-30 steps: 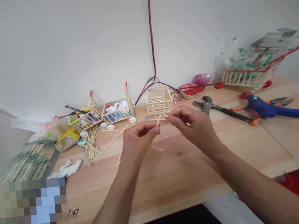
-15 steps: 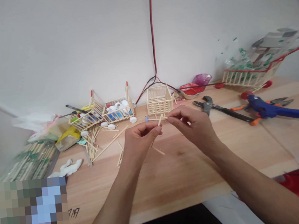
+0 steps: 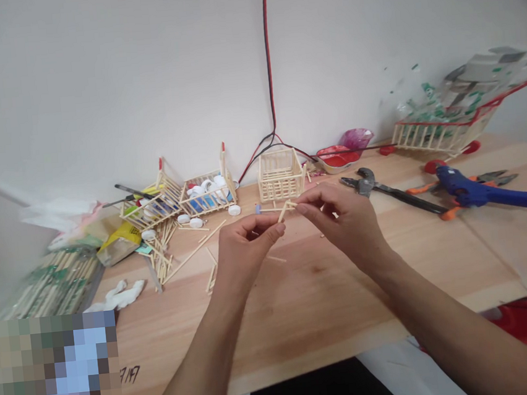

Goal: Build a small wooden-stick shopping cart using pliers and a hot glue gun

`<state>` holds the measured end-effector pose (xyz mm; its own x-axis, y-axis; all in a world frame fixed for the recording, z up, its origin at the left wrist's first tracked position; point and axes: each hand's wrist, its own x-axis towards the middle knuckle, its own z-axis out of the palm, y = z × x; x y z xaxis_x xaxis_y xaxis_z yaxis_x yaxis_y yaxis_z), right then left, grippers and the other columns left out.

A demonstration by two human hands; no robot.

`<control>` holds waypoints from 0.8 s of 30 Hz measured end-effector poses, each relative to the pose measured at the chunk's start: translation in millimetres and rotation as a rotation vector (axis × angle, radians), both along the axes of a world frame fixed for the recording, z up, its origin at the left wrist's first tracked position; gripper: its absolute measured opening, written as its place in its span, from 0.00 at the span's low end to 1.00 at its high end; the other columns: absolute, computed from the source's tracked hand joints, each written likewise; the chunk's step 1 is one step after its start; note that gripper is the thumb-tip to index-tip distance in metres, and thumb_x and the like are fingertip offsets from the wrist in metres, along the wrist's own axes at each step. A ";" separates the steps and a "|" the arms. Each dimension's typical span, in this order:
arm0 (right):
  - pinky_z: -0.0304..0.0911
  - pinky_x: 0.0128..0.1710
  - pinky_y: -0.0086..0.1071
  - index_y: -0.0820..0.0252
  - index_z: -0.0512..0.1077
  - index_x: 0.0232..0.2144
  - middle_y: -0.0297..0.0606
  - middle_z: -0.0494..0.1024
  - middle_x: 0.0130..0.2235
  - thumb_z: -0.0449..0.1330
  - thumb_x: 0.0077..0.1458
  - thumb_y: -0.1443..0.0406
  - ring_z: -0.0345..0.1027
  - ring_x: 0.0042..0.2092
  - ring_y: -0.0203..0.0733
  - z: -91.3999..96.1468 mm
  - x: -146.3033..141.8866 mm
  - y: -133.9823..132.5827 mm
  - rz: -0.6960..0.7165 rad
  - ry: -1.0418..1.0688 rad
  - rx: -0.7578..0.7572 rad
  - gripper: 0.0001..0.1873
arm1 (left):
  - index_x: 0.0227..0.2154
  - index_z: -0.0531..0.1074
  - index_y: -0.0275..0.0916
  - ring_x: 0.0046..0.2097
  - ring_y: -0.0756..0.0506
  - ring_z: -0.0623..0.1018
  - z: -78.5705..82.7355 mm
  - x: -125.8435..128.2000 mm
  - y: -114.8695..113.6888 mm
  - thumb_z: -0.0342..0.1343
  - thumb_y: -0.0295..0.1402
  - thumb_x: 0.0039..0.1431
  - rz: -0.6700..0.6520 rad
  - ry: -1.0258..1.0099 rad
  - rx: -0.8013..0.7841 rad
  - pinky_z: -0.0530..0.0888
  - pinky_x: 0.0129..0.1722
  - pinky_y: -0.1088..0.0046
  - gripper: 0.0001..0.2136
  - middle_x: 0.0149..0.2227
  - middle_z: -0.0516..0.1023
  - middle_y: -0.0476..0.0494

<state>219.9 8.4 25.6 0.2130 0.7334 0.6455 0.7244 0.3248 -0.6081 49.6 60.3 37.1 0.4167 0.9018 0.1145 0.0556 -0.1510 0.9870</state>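
Observation:
My left hand (image 3: 243, 249) and my right hand (image 3: 340, 218) meet above the middle of the wooden table (image 3: 301, 293). Both pinch small wooden sticks (image 3: 282, 211) between thumb and fingertips, the stick ends touching between the two hands. A small open box built of wooden sticks (image 3: 280, 174) stands just behind my hands near the wall. Loose sticks (image 3: 189, 254) lie scattered on the table to the left of my left hand.
Two stick carts (image 3: 184, 196) with white bottle caps sit at the back left. Pliers (image 3: 384, 189) and a blue glue gun (image 3: 486, 191) lie to the right. Another stick cart with red trim (image 3: 444, 133) holds a plastic bag. A red-black cable (image 3: 269, 66) hangs down the wall.
Both hands stay nearly in place, with only slight finger shifts on the sticks. The view has drifted a little.

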 end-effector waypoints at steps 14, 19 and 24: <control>0.53 0.26 0.29 0.59 0.72 0.28 0.32 0.73 0.26 0.56 0.59 0.65 0.61 0.27 0.33 2.2 -2.5 -1.7 0.004 0.038 -0.016 0.08 | 0.31 0.80 0.39 0.28 0.51 0.72 -3.9 -0.9 2.4 0.65 0.36 0.47 0.040 0.043 0.088 0.67 0.29 0.76 0.09 0.28 0.79 0.47; 0.53 0.26 0.28 0.59 0.71 0.26 0.31 0.72 0.25 0.55 0.60 0.64 0.60 0.26 0.32 1.8 -2.5 -2.5 0.032 0.057 -0.019 0.10 | 0.31 0.80 0.39 0.28 0.52 0.72 -4.5 -0.6 2.3 0.65 0.36 0.47 0.060 0.053 0.111 0.68 0.30 0.76 0.08 0.28 0.79 0.47; 0.53 0.26 0.28 0.59 0.71 0.27 0.31 0.73 0.26 0.55 0.59 0.64 0.60 0.26 0.32 1.2 -2.2 -2.3 0.033 0.052 -0.018 0.10 | 0.31 0.80 0.39 0.28 0.52 0.72 -2.9 -0.4 2.0 0.65 0.36 0.47 0.057 0.056 0.109 0.67 0.29 0.77 0.08 0.28 0.79 0.47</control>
